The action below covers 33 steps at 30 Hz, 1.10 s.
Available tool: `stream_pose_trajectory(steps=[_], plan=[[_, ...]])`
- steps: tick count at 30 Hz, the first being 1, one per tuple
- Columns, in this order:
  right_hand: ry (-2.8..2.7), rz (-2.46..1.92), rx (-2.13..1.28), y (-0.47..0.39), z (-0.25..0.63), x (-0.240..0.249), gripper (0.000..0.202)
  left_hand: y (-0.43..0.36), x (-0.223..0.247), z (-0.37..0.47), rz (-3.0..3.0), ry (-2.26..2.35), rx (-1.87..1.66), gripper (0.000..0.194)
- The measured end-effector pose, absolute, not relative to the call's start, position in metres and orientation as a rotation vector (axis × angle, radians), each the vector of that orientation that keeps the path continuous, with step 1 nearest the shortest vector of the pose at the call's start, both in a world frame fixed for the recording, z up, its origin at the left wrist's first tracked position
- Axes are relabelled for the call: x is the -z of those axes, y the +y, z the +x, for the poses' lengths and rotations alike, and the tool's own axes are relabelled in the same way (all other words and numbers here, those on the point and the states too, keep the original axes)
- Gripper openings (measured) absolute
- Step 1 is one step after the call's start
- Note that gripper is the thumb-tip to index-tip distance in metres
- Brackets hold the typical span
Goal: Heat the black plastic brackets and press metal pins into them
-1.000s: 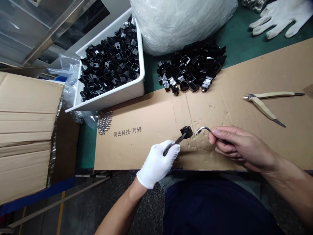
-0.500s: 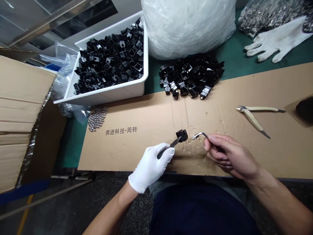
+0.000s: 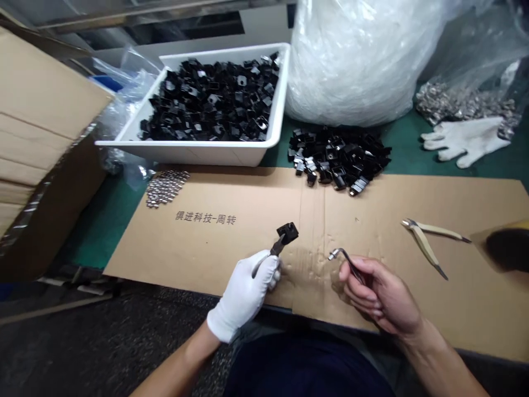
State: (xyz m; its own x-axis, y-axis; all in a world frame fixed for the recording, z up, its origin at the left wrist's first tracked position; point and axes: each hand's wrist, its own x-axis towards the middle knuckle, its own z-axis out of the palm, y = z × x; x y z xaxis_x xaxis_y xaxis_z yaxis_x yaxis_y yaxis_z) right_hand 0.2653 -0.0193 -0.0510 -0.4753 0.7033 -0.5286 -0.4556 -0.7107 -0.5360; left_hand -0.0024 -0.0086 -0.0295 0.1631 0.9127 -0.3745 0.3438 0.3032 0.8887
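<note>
A bulging translucent plastic bag [image 3: 355, 66] is sitting at the back of the green tabletop [image 3: 103, 231]. To its right, a clear bag [image 3: 467, 105] is holding small shiny metal pieces, and an empty white glove [image 3: 467, 138] is lying palm-flat just in front of it. Cream-handled cutters [image 3: 422, 237] are resting on the flat cardboard sheet [image 3: 248, 193], their handles spreading apart. A dark object [image 3: 508, 248] (too blurred to name) is showing at the right edge. On the far left, an open carton [image 3: 45, 105] is standing beside crumpled clear film [image 3: 111, 118].
</note>
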Motion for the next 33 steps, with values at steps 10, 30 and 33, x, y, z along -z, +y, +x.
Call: stream_pose_trajectory(steps=[10, 30, 33], plan=[[-0.516, -1.347, -2.223, 0.041, 0.179, 0.051, 0.047, -0.015, 0.060, -0.072, 0.775, 1.582, -1.522, 0.057], [-1.232, -1.437, -2.041, 0.130, -0.032, 0.057, 0.044, -0.086, 0.085, -0.126, 0.213, 1.776, -2.113, 0.052], [-1.260, -1.467, -1.962, 0.122, -0.020, 0.068, 0.056, -0.113, 0.103, -0.186, -0.134, 1.854, -2.285, 0.053]])
